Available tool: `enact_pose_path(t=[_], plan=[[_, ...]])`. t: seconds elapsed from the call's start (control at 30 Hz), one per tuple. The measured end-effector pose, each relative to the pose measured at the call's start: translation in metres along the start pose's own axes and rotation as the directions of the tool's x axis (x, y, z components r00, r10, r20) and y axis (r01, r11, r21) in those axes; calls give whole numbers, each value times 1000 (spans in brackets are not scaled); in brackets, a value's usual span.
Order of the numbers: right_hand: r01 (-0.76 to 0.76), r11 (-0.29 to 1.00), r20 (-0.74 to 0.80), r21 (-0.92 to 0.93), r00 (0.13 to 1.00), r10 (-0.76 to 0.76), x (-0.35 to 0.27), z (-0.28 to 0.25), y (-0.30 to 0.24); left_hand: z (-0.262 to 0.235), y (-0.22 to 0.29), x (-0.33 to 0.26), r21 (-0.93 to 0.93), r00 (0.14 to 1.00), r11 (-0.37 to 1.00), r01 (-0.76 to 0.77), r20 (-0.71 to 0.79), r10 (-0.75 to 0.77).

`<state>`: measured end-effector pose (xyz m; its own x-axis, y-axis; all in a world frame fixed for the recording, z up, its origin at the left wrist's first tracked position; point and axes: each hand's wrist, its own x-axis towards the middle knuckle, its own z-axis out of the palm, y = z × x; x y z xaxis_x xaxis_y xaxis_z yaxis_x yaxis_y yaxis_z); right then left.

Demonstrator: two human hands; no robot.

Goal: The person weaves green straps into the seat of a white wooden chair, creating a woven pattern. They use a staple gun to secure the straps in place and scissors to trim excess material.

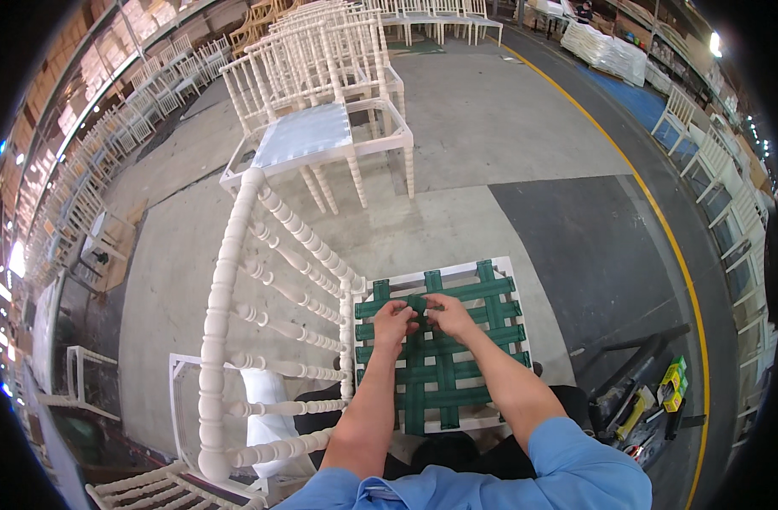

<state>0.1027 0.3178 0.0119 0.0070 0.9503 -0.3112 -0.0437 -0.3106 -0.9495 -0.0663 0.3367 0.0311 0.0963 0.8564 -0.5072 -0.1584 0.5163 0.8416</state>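
Observation:
A white chair [236, 323] with a turned-spindle back lies in front of me, its seat frame [512, 285] crossed by woven green straps [444, 374]. My left hand [392, 321] and my right hand [448, 313] meet near the far edge of the seat. Both pinch the same green strap [419, 303] between fingers and thumbs. My forearms in blue sleeves come in from the lower edge.
A row of white chairs [321, 93] stands ahead, and more line the left wall [117, 136] and the right side [721, 178]. A yellow floor line [653, 212] curves along the right. Tools and small bottles [661, 395] lie at my right. Wrapped white stacks [610, 51] sit far back.

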Motion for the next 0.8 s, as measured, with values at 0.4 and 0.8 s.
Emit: enact_pose_path(t=[0.4, 0.8], plan=[[337, 903, -147, -269, 912, -384, 8, 12, -21, -2, 8, 4, 67, 985, 984, -164, -42, 167], [414, 767, -46, -489, 867, -497, 2, 14, -39, -5, 6, 7, -69, 996, 993, -92, -18, 91]])
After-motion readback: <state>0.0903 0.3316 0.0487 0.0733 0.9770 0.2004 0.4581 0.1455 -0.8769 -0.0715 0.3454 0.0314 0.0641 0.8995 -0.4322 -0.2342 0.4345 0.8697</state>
